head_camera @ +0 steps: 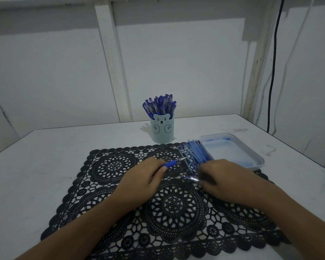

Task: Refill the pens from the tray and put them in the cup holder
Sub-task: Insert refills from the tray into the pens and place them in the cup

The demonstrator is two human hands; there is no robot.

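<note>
While both my hands rest on the black lace mat [120, 199], my left hand [139, 177] pinches a blue pen [174, 163] by its grip, tip pointing toward the pile of refills [195, 154] beside the tray [259, 158]. My right hand [227, 177] curls loosely over a clear pen piece [190, 178] — blurred, touching my fingertips. The bear cup [162, 128] — full of pens — stands behind the mat.
</note>
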